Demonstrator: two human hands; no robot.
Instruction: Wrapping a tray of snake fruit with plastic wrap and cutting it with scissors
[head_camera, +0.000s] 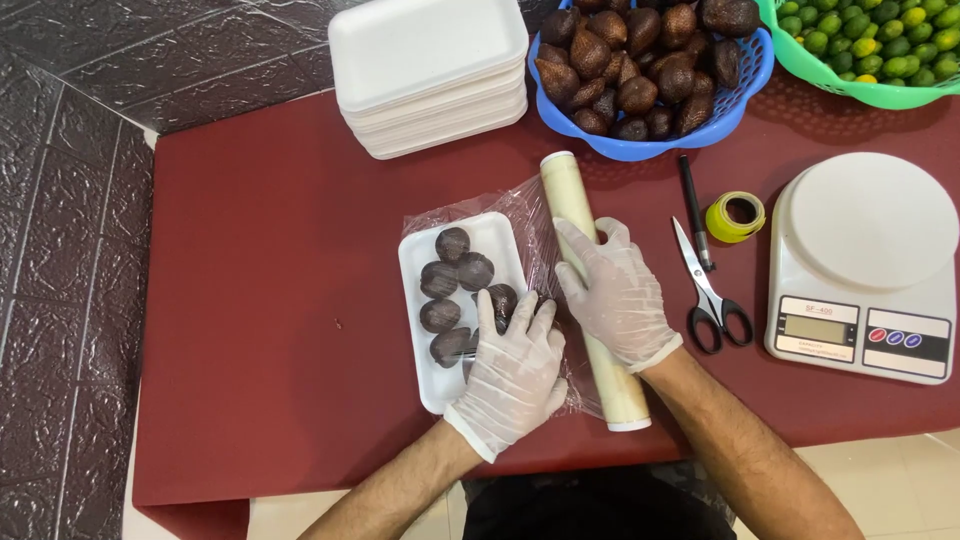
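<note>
Two gloved hands work over the white foam tray (420, 262) of dark brown scaly fruits (455, 275), which I take as my landmark on the dark red counter (250, 300). My left hand (512, 370) lies flat on the tray's near right corner, fingers spread and pressing down on the fruit and the clear plastic film (520, 205) draped over it; I judge this pins the tray so the film can be drawn taut. Just right of the tray, my right hand (612, 292) rests palm down on the long cream roll of cling film (590, 290), fingers loosely curved over it, not pinching, seemingly to steady it.

Behind the tray sits a stack of empty white foam trays (430, 75), and a blue basket of brown fruit (650, 75) stands behind and to its right. Farther right of the tray lie black-handled scissors (710, 295), a black pen (694, 210), a yellow tape roll (735, 216) and a white kitchen scale (865, 265), all within reach.
</note>
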